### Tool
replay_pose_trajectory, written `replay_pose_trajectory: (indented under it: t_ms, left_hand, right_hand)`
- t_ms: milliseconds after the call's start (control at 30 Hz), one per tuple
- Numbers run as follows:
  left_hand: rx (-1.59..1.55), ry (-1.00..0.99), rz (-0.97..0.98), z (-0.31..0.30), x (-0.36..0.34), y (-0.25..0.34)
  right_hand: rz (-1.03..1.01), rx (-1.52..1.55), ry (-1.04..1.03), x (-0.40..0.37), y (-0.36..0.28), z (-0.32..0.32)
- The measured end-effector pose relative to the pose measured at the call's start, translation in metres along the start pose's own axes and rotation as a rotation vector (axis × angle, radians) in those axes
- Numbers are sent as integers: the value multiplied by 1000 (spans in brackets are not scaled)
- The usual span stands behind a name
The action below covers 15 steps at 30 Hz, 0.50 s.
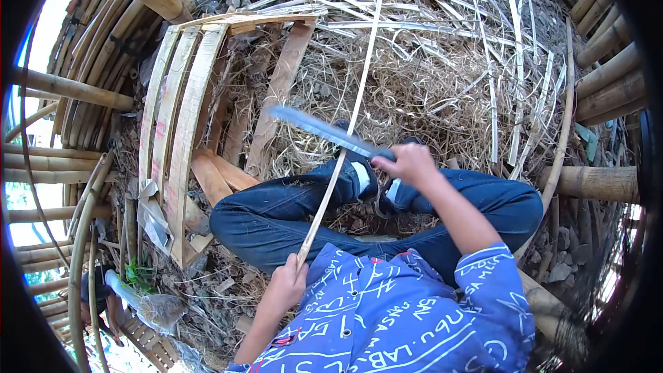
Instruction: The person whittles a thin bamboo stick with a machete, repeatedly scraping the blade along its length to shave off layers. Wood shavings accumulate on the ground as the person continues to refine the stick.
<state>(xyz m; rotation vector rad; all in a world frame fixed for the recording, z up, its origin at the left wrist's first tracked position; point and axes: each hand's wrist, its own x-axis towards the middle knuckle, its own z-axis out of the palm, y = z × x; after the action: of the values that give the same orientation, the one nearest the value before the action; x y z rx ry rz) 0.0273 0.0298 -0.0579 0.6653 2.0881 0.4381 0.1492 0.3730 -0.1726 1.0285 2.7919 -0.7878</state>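
Head view: strip (359,90) over littered ground (428,97), poles (601,183) around

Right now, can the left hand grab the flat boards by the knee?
Probably yes, once freed: the left hand grips a thin stick, but the boards lie close, nothing between.

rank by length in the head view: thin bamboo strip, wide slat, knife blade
1. thin bamboo strip and wide slat: they look alike, too close to rank
2. knife blade: clearly shortest
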Motion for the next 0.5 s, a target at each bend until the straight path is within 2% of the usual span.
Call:
replay_pose_trajectory:
  t_ms: [100, 167, 333, 400, 500]
  left_hand:
    - [25, -25, -19, 2, -7, 4]
    - [8, -3, 6, 2, -3, 10]
    - [92, 49, 49, -5, -7, 4]
    - [71, -16, 15, -5, -23, 5]
    - [59, -8, -9, -8, -28, 10]
  right_hand:
    - [32, -122, -64, 34, 33, -15]
    - [-9, -220, -84, 48, 33, -27]
    - [-38, -250, -75, 76, 37, -33]
    - [270, -132, -25, 93, 51, -39]
    - [214, -157, -7, 102, 64, -47]
